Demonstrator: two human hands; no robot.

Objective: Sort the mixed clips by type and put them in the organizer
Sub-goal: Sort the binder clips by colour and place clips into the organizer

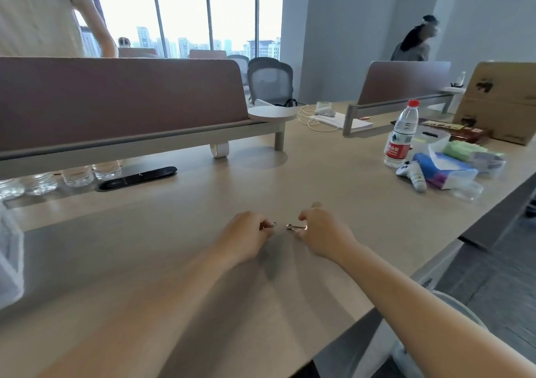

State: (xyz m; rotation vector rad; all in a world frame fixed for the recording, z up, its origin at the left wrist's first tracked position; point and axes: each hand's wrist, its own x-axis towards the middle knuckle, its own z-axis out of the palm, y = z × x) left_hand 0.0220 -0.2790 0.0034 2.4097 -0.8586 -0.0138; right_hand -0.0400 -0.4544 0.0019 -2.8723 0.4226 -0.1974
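— Left hand (246,234) pinches one small metal clip (272,224); right hand (323,231) pinches another (295,226), both just above the desk (203,232).

— Compare shapes closely before sorting (no organizer visible from the head camera).

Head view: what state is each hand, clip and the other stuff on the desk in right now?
Left hand: closed, pinching a small metal clip.
Right hand: closed, pinching a second metal clip.
Clips: apart, tips facing each other, just above the desk.
Water bottle: upright, red cap on.
Tape roll: standing on edge.
Organizer: not in view.
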